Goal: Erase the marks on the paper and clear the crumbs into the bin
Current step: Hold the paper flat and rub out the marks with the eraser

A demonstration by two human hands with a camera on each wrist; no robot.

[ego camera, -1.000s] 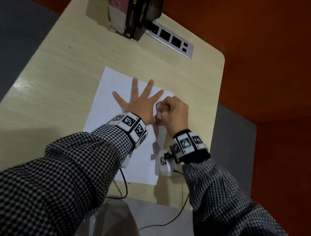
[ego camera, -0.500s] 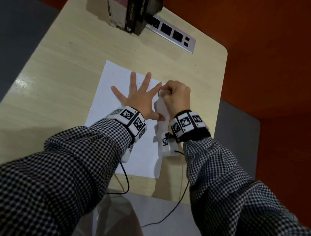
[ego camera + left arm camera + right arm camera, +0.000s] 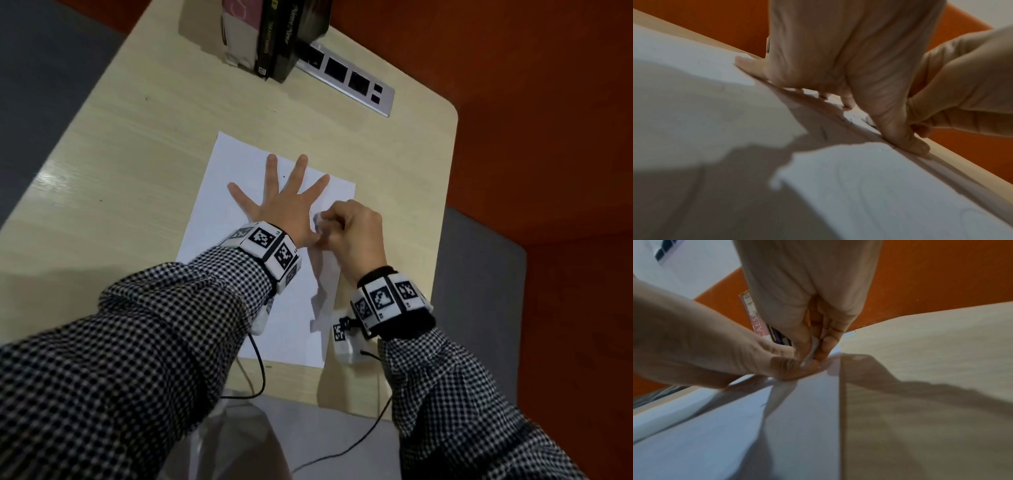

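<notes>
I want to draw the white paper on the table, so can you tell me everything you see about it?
The paper is one plain white sheet lying flat on the pale wooden table. The left hand presses it down with fingers spread. The right hand pinches a small white eraser against it near its right edge. A few faint dark marks and specks show on it by the fingers.

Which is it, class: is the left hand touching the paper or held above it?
Touching. The left wrist view shows the left hand with its thumb pressed flat on the paper.
</notes>
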